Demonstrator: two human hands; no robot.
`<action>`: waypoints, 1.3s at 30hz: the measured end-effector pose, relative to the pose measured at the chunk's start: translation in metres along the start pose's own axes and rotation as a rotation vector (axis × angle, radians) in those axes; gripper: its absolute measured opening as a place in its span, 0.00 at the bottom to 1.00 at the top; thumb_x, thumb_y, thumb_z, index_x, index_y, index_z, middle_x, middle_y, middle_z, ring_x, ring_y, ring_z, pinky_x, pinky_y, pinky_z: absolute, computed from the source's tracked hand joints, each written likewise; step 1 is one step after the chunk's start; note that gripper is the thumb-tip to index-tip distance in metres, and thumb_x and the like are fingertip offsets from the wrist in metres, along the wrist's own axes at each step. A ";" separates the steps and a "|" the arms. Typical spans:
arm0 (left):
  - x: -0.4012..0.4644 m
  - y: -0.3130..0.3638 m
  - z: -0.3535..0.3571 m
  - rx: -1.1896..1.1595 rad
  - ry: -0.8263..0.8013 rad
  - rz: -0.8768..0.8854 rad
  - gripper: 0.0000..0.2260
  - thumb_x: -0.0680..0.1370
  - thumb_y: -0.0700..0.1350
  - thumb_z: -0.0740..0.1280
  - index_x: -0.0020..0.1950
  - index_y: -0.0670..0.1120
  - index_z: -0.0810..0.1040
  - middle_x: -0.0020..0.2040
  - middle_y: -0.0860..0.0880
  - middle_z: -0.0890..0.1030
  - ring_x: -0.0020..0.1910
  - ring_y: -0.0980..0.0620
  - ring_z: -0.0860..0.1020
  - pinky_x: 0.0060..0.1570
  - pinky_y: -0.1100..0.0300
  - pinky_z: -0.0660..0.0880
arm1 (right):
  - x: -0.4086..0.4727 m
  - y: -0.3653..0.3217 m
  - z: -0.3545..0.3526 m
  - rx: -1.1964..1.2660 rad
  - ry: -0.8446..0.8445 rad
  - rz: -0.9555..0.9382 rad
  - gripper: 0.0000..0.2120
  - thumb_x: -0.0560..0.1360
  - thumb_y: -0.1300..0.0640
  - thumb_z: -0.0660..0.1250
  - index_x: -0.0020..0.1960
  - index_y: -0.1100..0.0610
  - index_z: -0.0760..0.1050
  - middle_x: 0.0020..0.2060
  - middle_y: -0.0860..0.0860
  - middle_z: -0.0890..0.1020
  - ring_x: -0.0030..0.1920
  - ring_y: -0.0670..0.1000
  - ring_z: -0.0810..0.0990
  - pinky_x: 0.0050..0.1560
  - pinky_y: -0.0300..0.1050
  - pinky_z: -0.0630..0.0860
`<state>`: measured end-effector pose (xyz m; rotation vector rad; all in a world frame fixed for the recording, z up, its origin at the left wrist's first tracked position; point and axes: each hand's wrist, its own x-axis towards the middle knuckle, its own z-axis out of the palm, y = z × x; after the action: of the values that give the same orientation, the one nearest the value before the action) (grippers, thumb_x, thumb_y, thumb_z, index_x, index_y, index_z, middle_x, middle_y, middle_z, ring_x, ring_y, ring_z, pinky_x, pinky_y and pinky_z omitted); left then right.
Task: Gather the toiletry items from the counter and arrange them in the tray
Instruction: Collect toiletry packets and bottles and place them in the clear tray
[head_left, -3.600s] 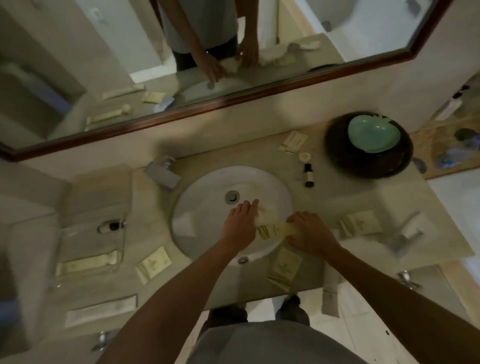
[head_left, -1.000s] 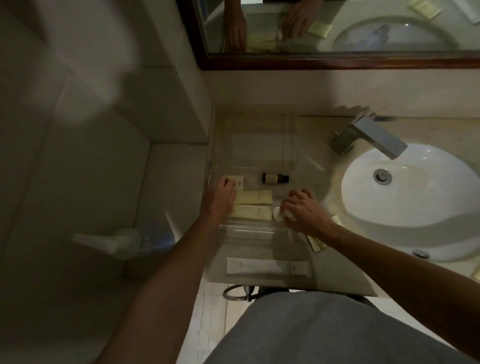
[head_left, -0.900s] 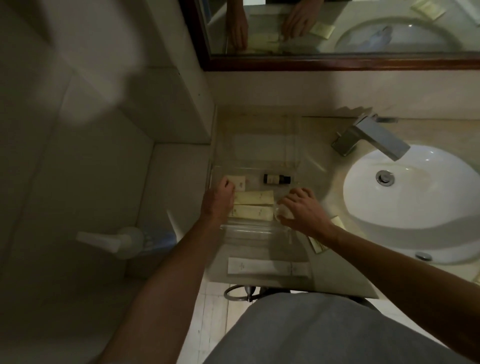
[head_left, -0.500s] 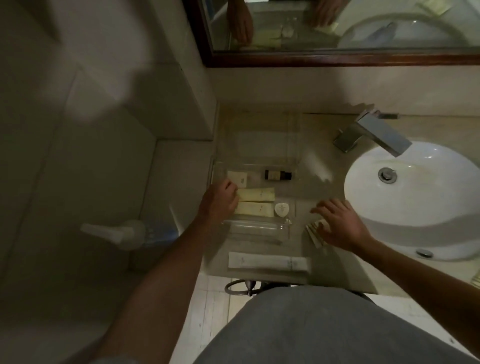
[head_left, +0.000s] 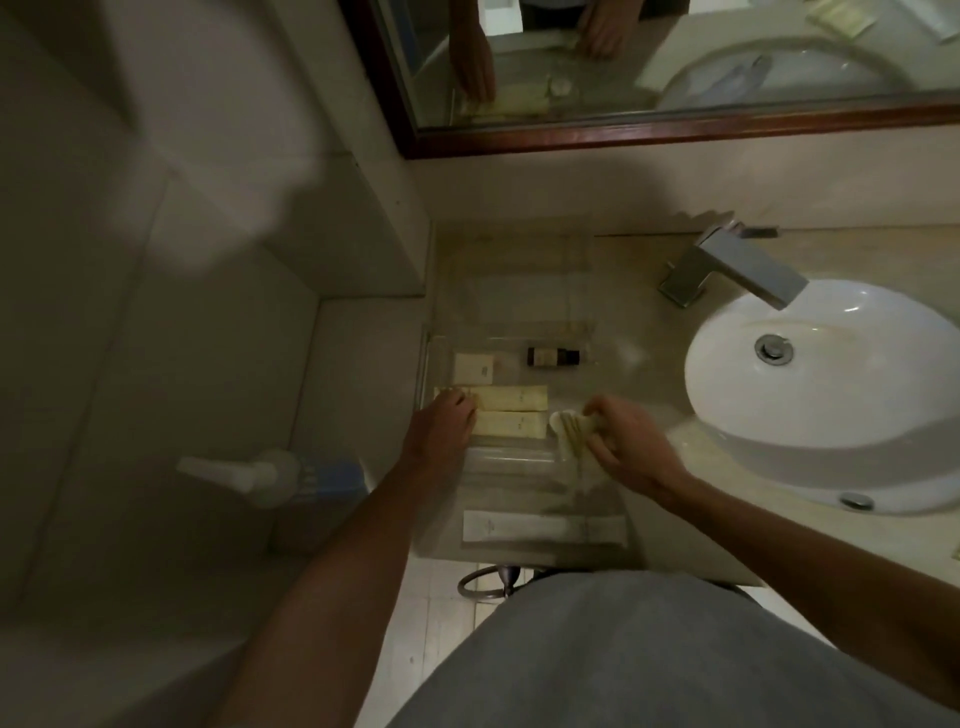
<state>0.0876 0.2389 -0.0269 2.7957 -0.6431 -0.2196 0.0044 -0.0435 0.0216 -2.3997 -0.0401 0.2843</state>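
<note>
Two hands worked over the clear tray (head_left: 511, 332) at the left end of the table (head_left: 639, 332), beside the white basin (head_left: 831, 395). The left hand (head_left: 441, 431) lay on the near-left part of the tray, its fingers bent down onto the left end of the farther cream tube (head_left: 511, 399); whether that grip truly clasped the tube or only pressed on it, I could not tell. A second cream tube (head_left: 514, 423) lay just nearer, side by side with the first and touching it. The right hand (head_left: 621, 441) sat at the tray's right side, its grip closed around a pale sachet (head_left: 571, 439) pinched between thumb and fingers, held just beside the small round white piece (head_left: 558, 418) at the right end of the tubes. The sachet was blurred, so its print was unreadable. Farther back in the tray a small white square packet (head_left: 474, 366) lay on the left and a dark little bottle (head_left: 552, 356) lay on its side to the right of it, the two apart. Near the table's front edge a long white tube (head_left: 543, 529) lay crosswise, outside the hands' reach of the moment. To the far right of the tray stood the steel faucet (head_left: 737, 270), its spout over the basin. Left of the table, lower down, a pump bottle (head_left: 270, 475) showed, blurred.
</note>
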 end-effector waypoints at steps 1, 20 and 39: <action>-0.001 -0.001 -0.003 -0.004 0.009 -0.034 0.07 0.76 0.40 0.66 0.52 0.46 0.79 0.52 0.47 0.79 0.46 0.47 0.78 0.37 0.55 0.76 | 0.015 -0.017 0.005 0.053 -0.016 0.011 0.10 0.77 0.53 0.64 0.57 0.53 0.72 0.49 0.49 0.78 0.47 0.48 0.76 0.47 0.44 0.75; 0.009 0.012 -0.003 0.120 -0.173 0.161 0.24 0.74 0.51 0.62 0.70 0.50 0.69 0.68 0.48 0.71 0.68 0.46 0.67 0.68 0.49 0.62 | 0.065 -0.026 0.055 -0.481 -0.081 -0.108 0.24 0.74 0.41 0.66 0.66 0.51 0.71 0.61 0.52 0.75 0.62 0.54 0.69 0.62 0.54 0.67; 0.051 0.136 0.016 -0.050 0.009 0.112 0.30 0.70 0.55 0.69 0.68 0.43 0.70 0.65 0.43 0.72 0.59 0.43 0.73 0.58 0.51 0.73 | -0.018 0.075 -0.031 -0.450 0.091 -0.020 0.17 0.74 0.51 0.67 0.62 0.51 0.73 0.59 0.52 0.75 0.59 0.55 0.73 0.61 0.53 0.69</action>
<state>0.0747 0.0944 -0.0072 2.7013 -0.7788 -0.1987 -0.0103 -0.1219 -0.0024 -2.8546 -0.0957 0.1688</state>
